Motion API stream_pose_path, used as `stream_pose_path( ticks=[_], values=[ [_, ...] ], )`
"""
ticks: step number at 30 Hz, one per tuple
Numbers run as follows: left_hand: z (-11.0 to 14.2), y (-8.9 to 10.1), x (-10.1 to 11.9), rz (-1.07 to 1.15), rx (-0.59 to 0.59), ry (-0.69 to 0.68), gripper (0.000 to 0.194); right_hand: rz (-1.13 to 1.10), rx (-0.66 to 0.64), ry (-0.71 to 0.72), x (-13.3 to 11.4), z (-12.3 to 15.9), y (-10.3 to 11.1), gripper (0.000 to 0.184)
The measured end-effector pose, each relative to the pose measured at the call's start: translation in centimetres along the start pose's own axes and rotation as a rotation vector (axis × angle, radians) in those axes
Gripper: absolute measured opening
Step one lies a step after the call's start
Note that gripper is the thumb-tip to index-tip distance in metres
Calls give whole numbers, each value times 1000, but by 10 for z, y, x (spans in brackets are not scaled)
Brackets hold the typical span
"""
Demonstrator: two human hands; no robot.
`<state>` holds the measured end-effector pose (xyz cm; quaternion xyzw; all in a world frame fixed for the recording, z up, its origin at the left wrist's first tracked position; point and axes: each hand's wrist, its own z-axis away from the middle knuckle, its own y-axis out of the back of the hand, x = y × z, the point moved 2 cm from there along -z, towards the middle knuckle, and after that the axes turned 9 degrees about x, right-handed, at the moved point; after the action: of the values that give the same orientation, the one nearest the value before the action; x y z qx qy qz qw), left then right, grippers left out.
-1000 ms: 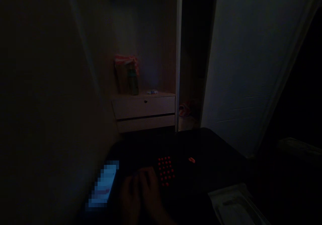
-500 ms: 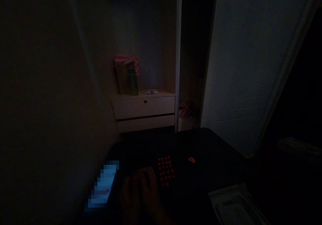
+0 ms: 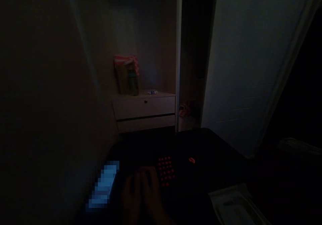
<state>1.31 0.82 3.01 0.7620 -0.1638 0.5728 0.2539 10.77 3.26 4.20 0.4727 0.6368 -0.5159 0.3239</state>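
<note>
Very dim light leaves my hands as dark shapes, side by side on the dark surface. My left hand (image 3: pixel 131 193) has its fingers bent in toward the fingertips of the other hand. Close against it, my right hand (image 3: pixel 151 188) is curled in the same way. Whatever lies between the fingertips is too dark to make out. Just right of my right hand is a block of small red dots (image 3: pixel 166 172) in rows. Farther right lies a small red object (image 3: pixel 192 160), its kind unclear. Left of my hands glows a blurred bluish screen (image 3: pixel 103 186).
A flat pale packet (image 3: pixel 233 201) lies at the lower right. Beyond the dark surface stand drawers (image 3: pixel 146 107), with a greenish bottle (image 3: pixel 133 83), a red-and-white cloth or bag (image 3: pixel 125 59) and small shiny items (image 3: pixel 152 92) on top. A pale panel (image 3: pixel 241 57) stands at the right.
My hands have shifted very slightly, the fingers a little; they stay close together. The picture is a bit darker over the hands. The other things lie as before.
</note>
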Motion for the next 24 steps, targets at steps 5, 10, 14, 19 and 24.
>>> stream_pose_path(
  ticks=[5,10,14,19,24],
  values=[
    [-1,-2,-7,-27,-13,20,97,-10,43,6,12,1,2,37],
    [-1,-4,-15,-9,6,28,92,-5,116,-52,42,4,4,46],
    [0,-4,-10,-3,2,25,92,-19,118,-82,57,3,4,55],
    [2,-3,1,-40,-33,52,101,-39,65,-85,55,3,5,59],
    [3,-2,0,-50,-59,82,113,-11,23,-47,37,2,2,40]
  ],
)
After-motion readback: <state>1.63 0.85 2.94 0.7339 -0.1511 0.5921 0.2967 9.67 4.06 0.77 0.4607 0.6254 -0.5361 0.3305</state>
